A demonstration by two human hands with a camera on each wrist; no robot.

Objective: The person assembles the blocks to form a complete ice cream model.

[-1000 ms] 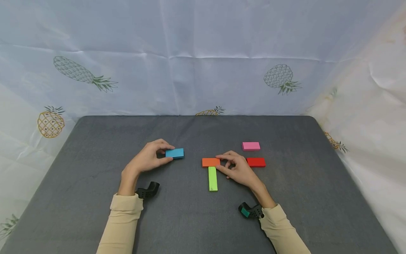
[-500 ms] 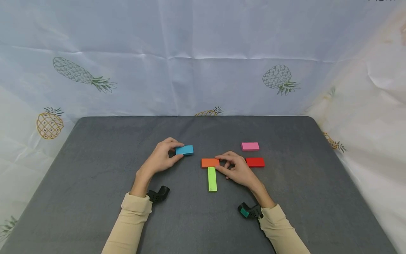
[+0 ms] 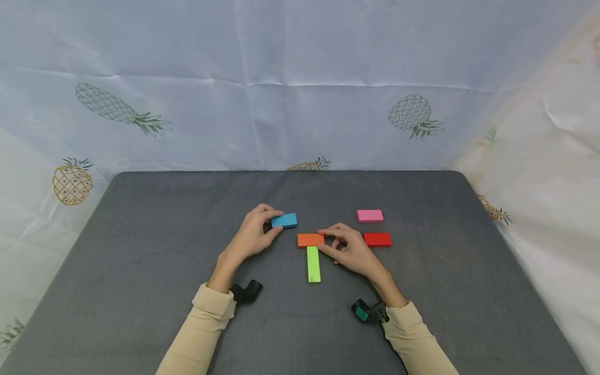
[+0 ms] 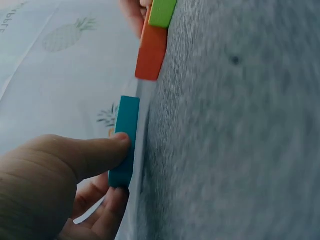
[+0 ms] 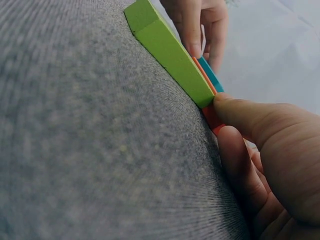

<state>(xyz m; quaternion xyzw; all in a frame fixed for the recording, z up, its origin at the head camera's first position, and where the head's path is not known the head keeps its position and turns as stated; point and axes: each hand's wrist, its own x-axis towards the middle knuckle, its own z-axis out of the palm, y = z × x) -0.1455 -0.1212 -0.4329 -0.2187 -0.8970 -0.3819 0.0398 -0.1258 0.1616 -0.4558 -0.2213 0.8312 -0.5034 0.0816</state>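
My left hand [image 3: 252, 233] pinches a blue rectangular block [image 3: 287, 221] by its left end, thumb on the near side. In the left wrist view the blue block [image 4: 128, 116] appears slightly clear of the table surface. An orange block [image 3: 308, 240] lies crosswise against the far end of a lime green block [image 3: 313, 264], together making a T. With thumb and forefinger, my right hand [image 3: 349, 250] holds the orange block's right end. The blue block is behind and left of the orange one, apart from it. The right wrist view shows the green block [image 5: 172, 57] close up.
Right of my right hand lies a red block [image 3: 378, 239], with a pink block [image 3: 370, 216] behind it. All are on a dark grey table [image 3: 445, 271]. A pale pineapple-print curtain [image 3: 300, 120] hangs behind and along both sides.
My left hand has carried the blue block rightward and slightly away, closer to the orange block. The right hand has stayed on the orange block's end.
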